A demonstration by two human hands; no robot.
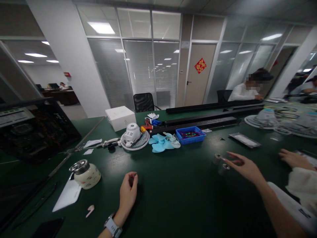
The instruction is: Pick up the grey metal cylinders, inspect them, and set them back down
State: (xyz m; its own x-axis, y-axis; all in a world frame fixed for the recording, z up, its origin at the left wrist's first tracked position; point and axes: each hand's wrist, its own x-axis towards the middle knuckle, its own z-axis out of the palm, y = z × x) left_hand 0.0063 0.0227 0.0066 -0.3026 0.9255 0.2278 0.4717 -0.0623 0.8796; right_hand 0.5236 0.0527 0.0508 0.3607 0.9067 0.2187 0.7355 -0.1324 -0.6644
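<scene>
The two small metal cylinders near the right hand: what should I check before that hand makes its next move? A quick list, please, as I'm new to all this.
1. Both standing on end: ok; the farther cylinder and the nearer cylinder look upright on the green table.
2. Right hand ready: ok; its fingers are parted, close to both.
3. Contact with either one: cannot tell from this angle.
4. Left hand free: cannot tell; its curled fingers hide the palm.
5. Neighbour's hand out of the way: ok; it is at the far right, apart from both cylinders.
</scene>
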